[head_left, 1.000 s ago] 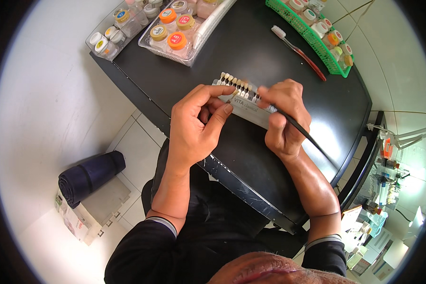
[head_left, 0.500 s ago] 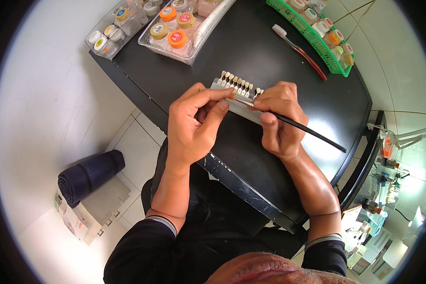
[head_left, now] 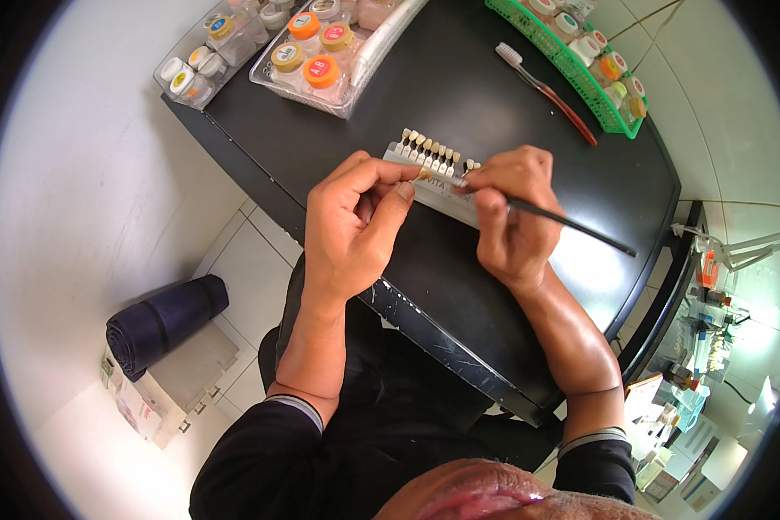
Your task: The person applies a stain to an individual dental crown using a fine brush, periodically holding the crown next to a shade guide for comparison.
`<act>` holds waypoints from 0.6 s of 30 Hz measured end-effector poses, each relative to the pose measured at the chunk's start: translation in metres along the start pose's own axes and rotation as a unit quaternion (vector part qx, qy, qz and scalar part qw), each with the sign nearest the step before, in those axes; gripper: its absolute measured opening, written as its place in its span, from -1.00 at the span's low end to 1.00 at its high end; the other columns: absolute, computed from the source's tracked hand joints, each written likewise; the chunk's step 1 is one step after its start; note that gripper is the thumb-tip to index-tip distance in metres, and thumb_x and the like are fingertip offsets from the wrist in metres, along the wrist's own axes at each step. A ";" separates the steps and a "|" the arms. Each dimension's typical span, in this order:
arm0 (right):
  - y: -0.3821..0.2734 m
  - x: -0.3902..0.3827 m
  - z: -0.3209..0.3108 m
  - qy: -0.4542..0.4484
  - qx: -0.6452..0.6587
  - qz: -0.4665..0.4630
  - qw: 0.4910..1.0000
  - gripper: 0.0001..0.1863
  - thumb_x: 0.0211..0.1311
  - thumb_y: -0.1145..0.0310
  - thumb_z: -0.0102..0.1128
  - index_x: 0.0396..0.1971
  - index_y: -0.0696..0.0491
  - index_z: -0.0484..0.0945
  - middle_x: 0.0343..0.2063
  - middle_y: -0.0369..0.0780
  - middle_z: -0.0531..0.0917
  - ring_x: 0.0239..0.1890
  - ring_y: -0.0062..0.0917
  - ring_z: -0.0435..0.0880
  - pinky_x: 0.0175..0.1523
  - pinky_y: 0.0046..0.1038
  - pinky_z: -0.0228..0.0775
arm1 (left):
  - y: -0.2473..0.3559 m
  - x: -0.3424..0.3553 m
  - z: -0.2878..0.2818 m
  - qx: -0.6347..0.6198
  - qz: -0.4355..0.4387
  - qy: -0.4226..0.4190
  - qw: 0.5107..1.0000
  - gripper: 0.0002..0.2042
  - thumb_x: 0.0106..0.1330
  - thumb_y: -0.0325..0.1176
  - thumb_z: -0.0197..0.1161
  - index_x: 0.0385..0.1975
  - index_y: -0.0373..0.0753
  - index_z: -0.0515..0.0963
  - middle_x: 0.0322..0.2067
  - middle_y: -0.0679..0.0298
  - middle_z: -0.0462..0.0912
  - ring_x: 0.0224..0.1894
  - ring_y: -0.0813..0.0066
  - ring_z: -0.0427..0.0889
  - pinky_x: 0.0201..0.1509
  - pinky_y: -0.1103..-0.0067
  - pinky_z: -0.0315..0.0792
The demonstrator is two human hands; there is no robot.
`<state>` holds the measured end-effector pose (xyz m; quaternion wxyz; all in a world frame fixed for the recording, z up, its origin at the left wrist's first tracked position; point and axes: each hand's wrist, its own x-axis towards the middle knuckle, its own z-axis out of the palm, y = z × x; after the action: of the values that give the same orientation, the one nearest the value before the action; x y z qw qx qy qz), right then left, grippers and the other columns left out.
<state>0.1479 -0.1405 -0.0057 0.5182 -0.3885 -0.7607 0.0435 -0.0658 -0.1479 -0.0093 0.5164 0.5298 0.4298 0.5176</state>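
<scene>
Between thumb and forefinger, my left hand (head_left: 351,232) pinches a tiny yellowish-tan piece (head_left: 424,175), too small to make out fully; it looks like a dental crown. My right hand (head_left: 522,221) grips a thin brush (head_left: 585,229) with a black handle that slants down to the right. The brush's tip end is blurred and points toward the tan piece, with a small gap between them. Just beyond both hands lies a tooth shade guide (head_left: 449,206), a grey holder with a row of tooth-coloured tabs; my right hand hides its right end.
On the black table (head_left: 425,87) lie a red-and-white toothbrush (head_left: 546,94) and, at the far left, clear trays (head_left: 347,111) of lidded jars. A green basket (head_left: 611,117) of jars stands far right. A rolled dark mat (head_left: 169,321) is at lower left.
The brush tip has drawn back to the right, away from the tan piece that it met half a second ago. My left hand has barely shifted.
</scene>
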 end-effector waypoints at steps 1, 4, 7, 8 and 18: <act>-0.001 -0.001 -0.001 0.023 -0.021 0.031 0.999 -0.80 0.56 0.23 0.47 -0.21 0.05 0.74 -0.34 -0.30 0.80 -0.30 -0.34 0.72 0.05 -0.24 0.40 | -0.001 0.000 0.000 0.009 0.003 -0.001 1.000 -0.87 0.50 -0.64 0.36 -0.08 -0.43 0.82 -0.31 0.38 0.58 -0.35 0.77 0.55 -0.30 0.71 0.37; 0.000 0.001 -0.004 -0.002 0.056 0.001 0.998 -0.82 0.56 0.26 0.47 -0.21 0.05 0.74 -0.33 -0.29 0.81 -0.28 -0.34 0.73 0.05 -0.24 0.40 | -0.001 0.000 0.000 0.013 0.003 -0.004 1.000 -0.88 0.50 -0.62 0.37 -0.09 -0.42 0.82 -0.31 0.38 0.58 -0.35 0.77 0.55 -0.29 0.71 0.38; -0.003 0.000 -0.002 -0.001 0.005 0.019 1.000 -0.83 0.54 0.28 0.48 -0.21 0.06 0.74 -0.33 -0.29 0.80 -0.27 -0.35 0.72 0.04 -0.26 0.40 | 0.000 0.000 0.001 0.006 0.001 -0.003 1.000 -0.87 0.49 -0.62 0.37 -0.09 -0.42 0.81 -0.32 0.38 0.58 -0.36 0.78 0.54 -0.30 0.70 0.38; -0.004 0.000 -0.002 0.020 -0.030 0.058 0.998 -0.83 0.53 0.28 0.50 -0.21 0.06 0.74 -0.34 -0.29 0.80 -0.28 -0.36 0.72 0.04 -0.27 0.39 | 0.000 0.000 0.001 0.005 0.003 0.000 1.000 -0.87 0.48 -0.63 0.36 -0.09 -0.42 0.81 -0.32 0.39 0.57 -0.36 0.78 0.54 -0.30 0.70 0.38; -0.001 -0.001 -0.002 0.022 0.056 0.044 0.997 -0.84 0.52 0.28 0.50 -0.22 0.03 0.75 -0.32 -0.28 0.79 -0.28 -0.33 0.70 0.06 -0.24 0.42 | -0.002 0.000 0.000 0.024 0.002 -0.005 1.000 -0.81 0.41 -0.65 0.35 -0.07 -0.40 0.82 -0.34 0.40 0.56 -0.37 0.77 0.51 -0.29 0.68 0.38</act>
<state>0.1488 -0.1426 -0.0053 0.5536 -0.3928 -0.7275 0.1001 -0.0658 -0.1473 -0.0114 0.5045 0.5453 0.4386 0.5057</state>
